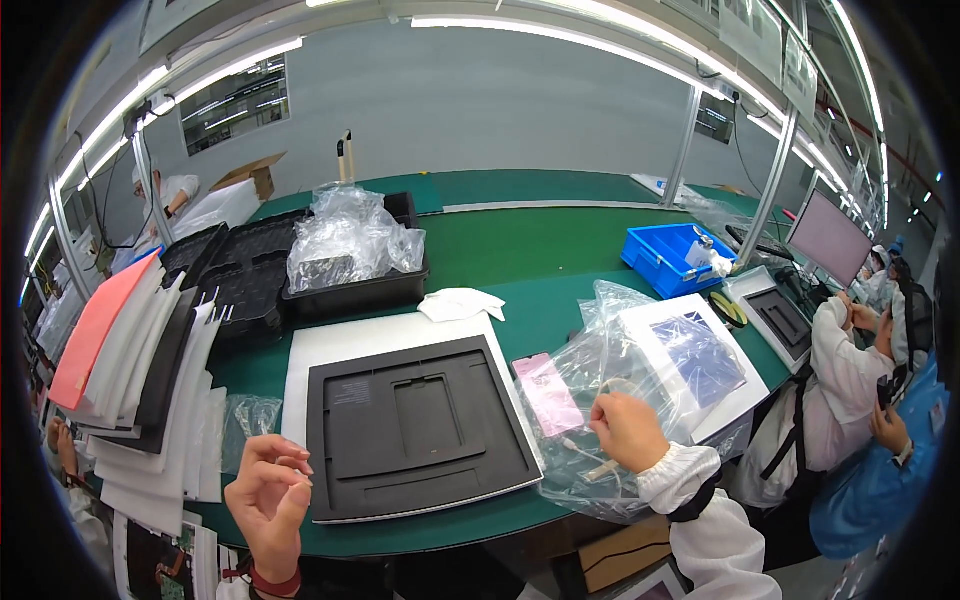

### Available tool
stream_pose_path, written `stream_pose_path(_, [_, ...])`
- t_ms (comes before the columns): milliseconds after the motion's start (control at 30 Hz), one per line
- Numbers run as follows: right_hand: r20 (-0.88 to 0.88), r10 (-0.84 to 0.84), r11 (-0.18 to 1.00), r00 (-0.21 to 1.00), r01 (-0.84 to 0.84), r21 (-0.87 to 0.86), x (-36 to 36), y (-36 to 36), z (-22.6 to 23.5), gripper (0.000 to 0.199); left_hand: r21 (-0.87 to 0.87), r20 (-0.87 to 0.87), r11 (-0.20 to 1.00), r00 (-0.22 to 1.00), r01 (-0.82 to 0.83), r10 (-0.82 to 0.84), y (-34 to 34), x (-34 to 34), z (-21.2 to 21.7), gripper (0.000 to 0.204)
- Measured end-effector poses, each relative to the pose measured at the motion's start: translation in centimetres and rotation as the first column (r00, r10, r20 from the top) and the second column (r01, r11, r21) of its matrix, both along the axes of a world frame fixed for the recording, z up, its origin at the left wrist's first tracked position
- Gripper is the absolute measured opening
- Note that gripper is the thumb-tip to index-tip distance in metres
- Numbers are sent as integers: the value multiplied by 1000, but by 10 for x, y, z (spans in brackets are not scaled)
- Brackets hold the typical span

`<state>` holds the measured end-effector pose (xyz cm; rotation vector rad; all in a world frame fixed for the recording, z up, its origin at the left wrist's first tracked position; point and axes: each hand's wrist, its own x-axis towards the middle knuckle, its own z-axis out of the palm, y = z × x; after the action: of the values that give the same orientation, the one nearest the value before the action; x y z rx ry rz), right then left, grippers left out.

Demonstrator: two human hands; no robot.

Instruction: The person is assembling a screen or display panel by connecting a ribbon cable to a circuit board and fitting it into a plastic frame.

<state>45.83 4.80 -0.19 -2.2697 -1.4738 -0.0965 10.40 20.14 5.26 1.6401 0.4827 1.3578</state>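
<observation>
A black rectangular plastic panel (360, 420) with a recessed middle lies on a white foam sheet (310, 345) in front of me. At its lower left corner, my left hand (270, 500) is raised with fingers loosely curled, the thumb apart from the fingertips and nothing visible between them. My right hand (628, 430) is closed above a clear plastic bag (590, 365) to the panel's right. Whatever its fingers may hold is hidden. Beside the panel a pink sheet or pouch (549, 394) lies partly under the bag. A white board with a dark blue area (697, 362) sits farther right.
Stacked foam sheets (150, 350) stand at left. Black trays (350, 303), one heaped with clear plastic (350, 235), are behind. A white cloth (461, 304), blue bin (660, 262), tape roll (727, 310) and monitor (829, 237) are around the green table (510, 260). Co-workers (840, 400) are at right.
</observation>
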Motion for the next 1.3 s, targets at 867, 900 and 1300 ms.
stream_pose_path(867, [357,40,999,933,-49,17,35,-17,16,5,-307,-121,892,944,-331,308,30,-26,-90,10])
stream_pose_path(900, [391,-3,998,920,-22,60,37,-15,21,4,-310,-126,888,941,-339,315,31,-27,-92,10])
stream_pose_path(1300, [471,-432,768,769,587,-255,137,-28,27,10,-442,-154,824,935,-355,320,22,-36,-100,6])
